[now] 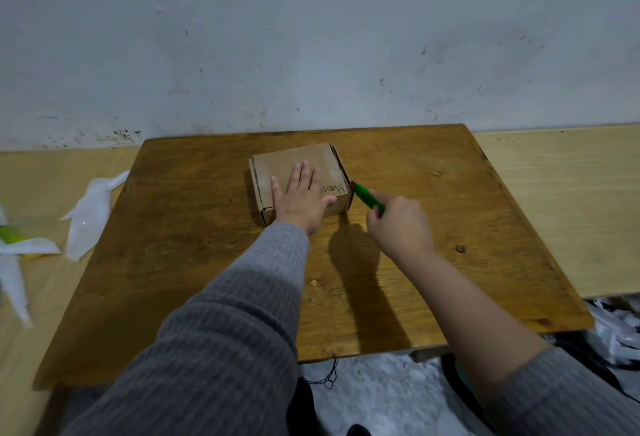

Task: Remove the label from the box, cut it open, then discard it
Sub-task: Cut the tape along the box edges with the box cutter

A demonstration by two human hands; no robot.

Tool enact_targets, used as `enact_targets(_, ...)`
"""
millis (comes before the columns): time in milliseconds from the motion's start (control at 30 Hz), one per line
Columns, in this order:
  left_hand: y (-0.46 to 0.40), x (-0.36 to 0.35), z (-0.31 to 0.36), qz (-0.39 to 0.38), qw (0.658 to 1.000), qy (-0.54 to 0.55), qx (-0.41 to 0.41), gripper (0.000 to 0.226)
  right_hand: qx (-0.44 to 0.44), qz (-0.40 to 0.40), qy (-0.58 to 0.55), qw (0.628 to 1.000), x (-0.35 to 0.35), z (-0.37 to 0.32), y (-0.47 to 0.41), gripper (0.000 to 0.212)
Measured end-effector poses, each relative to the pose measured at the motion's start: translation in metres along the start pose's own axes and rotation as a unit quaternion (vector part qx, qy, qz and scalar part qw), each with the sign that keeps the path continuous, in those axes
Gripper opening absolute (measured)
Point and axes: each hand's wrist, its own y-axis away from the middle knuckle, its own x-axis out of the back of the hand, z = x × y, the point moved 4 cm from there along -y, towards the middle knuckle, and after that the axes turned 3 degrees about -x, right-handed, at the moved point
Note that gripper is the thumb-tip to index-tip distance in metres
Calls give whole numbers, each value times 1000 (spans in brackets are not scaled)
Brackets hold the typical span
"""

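A small brown cardboard box (294,162) with handwriting on its top lies on the wooden table (433,227), near the far middle. My left hand (300,196) rests flat on the box lid with fingers spread, pressing down. My right hand (398,224) grips a green utility knife (369,198) just right of the box. The knife tip sits at the box's right side flap, near the front right corner. No label shows on the visible faces.
White plastic scraps (91,214) lie on the floor left of the table, with more white and green pieces (14,245) farther left. A grey wall stands right behind the table. Crumpled white bags (616,331) sit at the lower right.
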Motion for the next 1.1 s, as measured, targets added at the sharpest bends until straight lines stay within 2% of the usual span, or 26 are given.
enact_targets(167, 0, -1, -2, 9, 1000, 5, -13, 70, -30, 45, -116, 992, 11, 7, -19, 36)
enact_targets(367, -3, -2, -6, 45, 998, -24, -32, 71, -18, -32, -181, 983, -4, 2, -43, 44)
enact_targets(500, -5, -1, -14, 63, 995, -49, -61, 72, 7, -40, -156, 987, -11, -17, -67, 47)
enact_targets(633, -10, 3, -31, 91, 990, -57, -92, 67, 54, -42, -128, 989, -20, -46, -99, 35)
enact_targets(767, -19, 5, -47, 111, 981, -75, -140, 61, 75, -65, -118, 988, -41, -76, -133, 34)
enact_targets(933, -36, 9, -64, 115, 971, -90, -191, 59, 64, -61, -102, 991, -61, -82, -155, 34)
enact_targets(1000, -42, 14, -68, 110, 969, -112, -188, 59, 55, -44, -98, 993, -60, -78, -157, 34)
enact_targets(1100, -54, 21, -69, 80, 978, -147, -128, 59, 44, -26, -86, 995, -55, -71, -155, 34)
